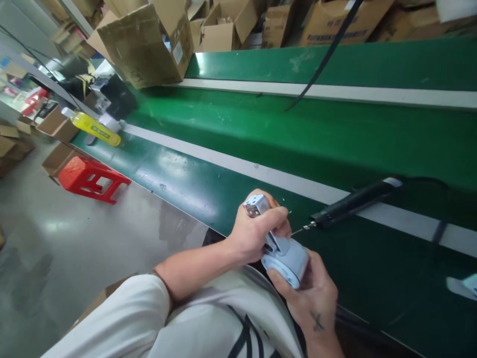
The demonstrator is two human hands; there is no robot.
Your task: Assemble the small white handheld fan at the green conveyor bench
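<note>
A light blue plastic device [288, 258] with a round, wide end and a narrower handle is held between both hands, over the near edge of the green bench. My left hand [257, 226] is wrapped round the handle, whose squared end with small metallic parts sticks out above the fingers. My right hand [313, 288] grips the round end from the right and below, the thumb on its near side. Just right of the device, a black electric screwdriver [354, 203] lies on the bench, its thin bit pointing left at the hands.
Cardboard boxes [145, 47] stand along the back. A yellow bottle [96, 128] lies or leans at the bench's left end. Below is a red stool [89, 179]. A black strap [326, 57] hangs over the bench. A pale part [462, 286] rests at the right edge.
</note>
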